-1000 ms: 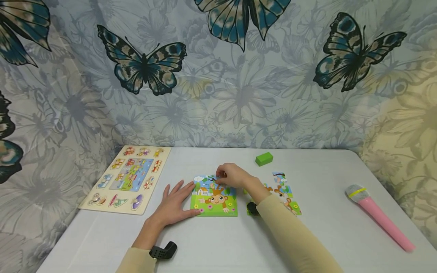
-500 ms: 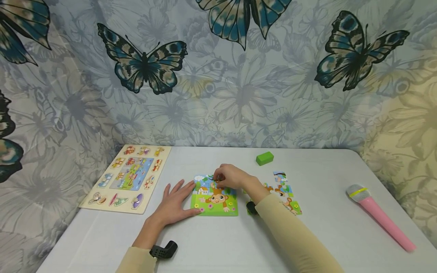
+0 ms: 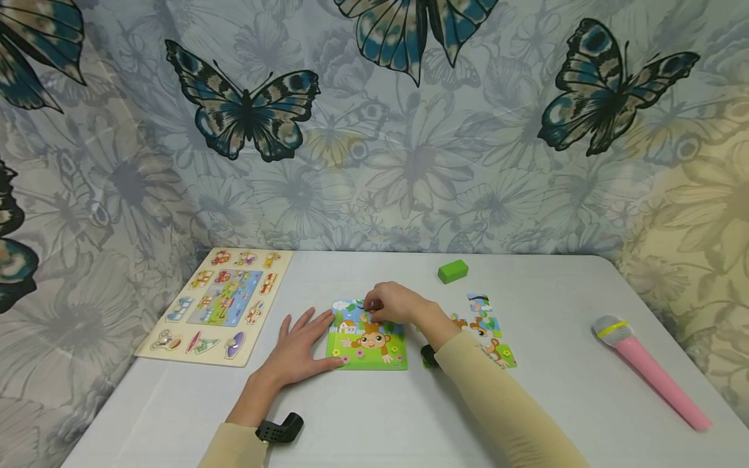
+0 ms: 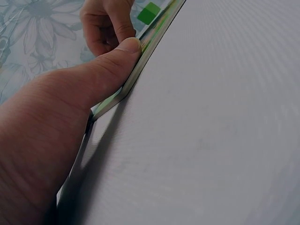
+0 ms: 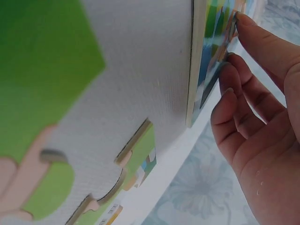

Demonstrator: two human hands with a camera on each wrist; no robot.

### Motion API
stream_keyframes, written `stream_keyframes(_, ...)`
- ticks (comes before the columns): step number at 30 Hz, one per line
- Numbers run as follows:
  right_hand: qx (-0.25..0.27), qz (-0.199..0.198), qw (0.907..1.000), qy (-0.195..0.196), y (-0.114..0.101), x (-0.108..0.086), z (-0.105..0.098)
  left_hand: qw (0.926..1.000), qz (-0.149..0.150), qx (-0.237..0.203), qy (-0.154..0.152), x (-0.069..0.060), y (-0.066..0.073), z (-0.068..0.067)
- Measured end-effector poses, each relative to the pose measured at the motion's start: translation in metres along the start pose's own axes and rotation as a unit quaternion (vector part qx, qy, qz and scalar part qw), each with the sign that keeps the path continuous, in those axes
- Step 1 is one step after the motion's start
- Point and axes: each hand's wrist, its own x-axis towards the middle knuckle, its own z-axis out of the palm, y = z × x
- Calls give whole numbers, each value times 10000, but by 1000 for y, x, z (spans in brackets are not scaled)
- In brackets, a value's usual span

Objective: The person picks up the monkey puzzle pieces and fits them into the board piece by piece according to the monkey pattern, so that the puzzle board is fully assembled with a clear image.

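A square jigsaw puzzle point(image 3: 365, 356) with a monkey picture lies mid-table. My left hand point(image 3: 301, 348) rests at its left side with fingers spread; in the left wrist view, the thumb point(image 4: 112, 65) presses on the board's corner. Over the upper part of the picture, my right hand point(image 3: 400, 304) has thumb and fingers bent together. The right wrist view shows these fingers pinching a puzzle piece point(image 5: 230, 37) against the board's surface, mostly hidden by the hand. Several loose puzzle pieces point(image 3: 494, 328) lie right of the board, partly behind the right forearm.
A wooden picture board point(image 3: 269, 325) with vehicle and toy shapes lies at the left. Toward the back stands a green block point(image 3: 453, 272). A pink toy microphone point(image 3: 661, 383) lies on the right of the white table point(image 3: 363, 422), which meets a butterfly-patterned wall behind.
The right hand has shifted slightly left over the puzzle's upper part. My left hand has stayed in place, and the loose pieces lie as before.
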Motion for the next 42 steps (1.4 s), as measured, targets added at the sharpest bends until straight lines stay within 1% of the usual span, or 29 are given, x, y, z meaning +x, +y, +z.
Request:
stream_keyframes(7, 134, -43, 9999, -16, 1, -4, -2, 10000, 25, -19, 7, 0, 0, 1)
stream_keyframes(13, 338, -95, 9992, 189, 9, -12, -4, 10000, 1, 52, -31, 0, -1, 2)
stream_keyframes(18, 462, -112, 9981, 386, 18, -24, -12, 10000, -32, 28, -54, 0, -1, 2)
stream_keyframes(26, 747, -93, 9953, 610, 35, -50, -30, 10000, 60, 45, 49, 1, -2, 2)
stream_keyframes(28, 761, -29, 9947, 684, 40, -56, -33, 9999, 73, 64, 57, 1, -2, 3)
stream_keyframes(33, 763, 315, 9926, 891, 52, -70, -40, 9999, 83, 94, 50, 2, -2, 3)
stream_keyframes(38, 682, 402, 9908, 1096, 68, -84, -46, 9999, 57, 102, 17, 1, -1, 2)
stream_keyframes(42, 665, 521, 9894, 1178, 79, -94, -49, 9999, 21, 125, -2, 0, -2, 1)
